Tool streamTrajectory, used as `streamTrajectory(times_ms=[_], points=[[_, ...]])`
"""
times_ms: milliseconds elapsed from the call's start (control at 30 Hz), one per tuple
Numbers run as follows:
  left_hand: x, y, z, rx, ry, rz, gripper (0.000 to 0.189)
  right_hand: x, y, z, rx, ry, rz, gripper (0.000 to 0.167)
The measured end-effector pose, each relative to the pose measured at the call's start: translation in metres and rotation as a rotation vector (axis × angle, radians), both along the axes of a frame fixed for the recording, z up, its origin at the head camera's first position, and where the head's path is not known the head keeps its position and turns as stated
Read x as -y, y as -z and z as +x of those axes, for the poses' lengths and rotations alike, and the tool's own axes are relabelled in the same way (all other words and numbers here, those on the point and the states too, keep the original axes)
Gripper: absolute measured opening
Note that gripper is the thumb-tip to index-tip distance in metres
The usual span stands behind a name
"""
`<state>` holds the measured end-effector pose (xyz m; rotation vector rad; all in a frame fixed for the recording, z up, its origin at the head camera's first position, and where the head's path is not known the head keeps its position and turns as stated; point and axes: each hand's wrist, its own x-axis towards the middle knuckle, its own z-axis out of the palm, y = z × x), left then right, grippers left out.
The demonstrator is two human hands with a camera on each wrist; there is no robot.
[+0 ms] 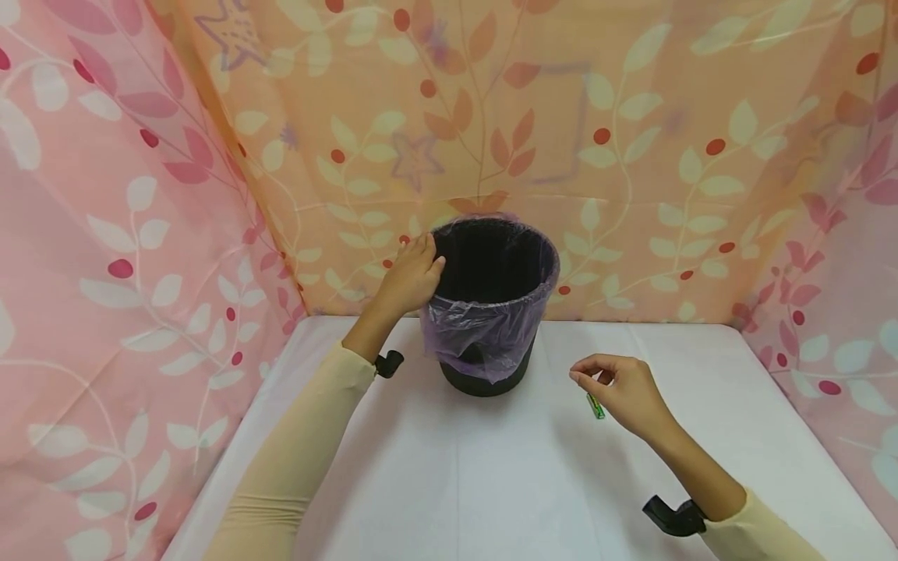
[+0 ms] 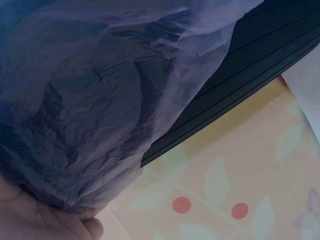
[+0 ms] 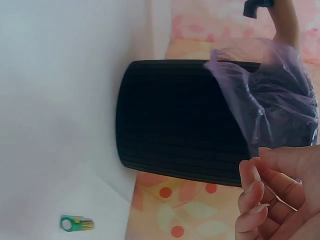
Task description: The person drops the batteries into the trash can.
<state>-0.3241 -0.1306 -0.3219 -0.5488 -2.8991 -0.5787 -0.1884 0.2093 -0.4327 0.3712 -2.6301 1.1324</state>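
Note:
A black trash can stands upright on the white table, lined with a thin purple plastic bag folded out over its rim. My left hand holds the can at the left of its rim, thumb over the edge. In the left wrist view, the left palm lies against the bag. To the right of the can, my right hand hovers with bent fingers and nothing visible in them. Its thumb and fingertips are close together. Below it on the table lies a small green item with yellowish stripes.
The white table backs onto an orange leaf-print curtain. Pink printed sheets hang at the left and right sides. A black camera mount sits on the right wrist, another on the left.

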Motion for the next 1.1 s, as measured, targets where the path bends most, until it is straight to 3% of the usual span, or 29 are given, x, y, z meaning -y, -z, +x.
streamTrajectory(times_ms=[433, 667, 1100], points=[[0.001, 0.000, 0.000, 0.004, -0.001, 0.003, 0.063, -0.009, 0.023, 0.004, 0.099, 0.007, 0.033, 0.008], [0.000, 0.000, 0.000, -0.005, 0.006, -0.003, 0.063, -0.015, 0.032, 0.005, 0.110, 0.020, 0.042, 0.005], [0.000, 0.001, -0.002, -0.004, 0.006, 0.001, 0.063, -0.030, 0.047, 0.009, 0.076, 0.062, 0.214, 0.010]])
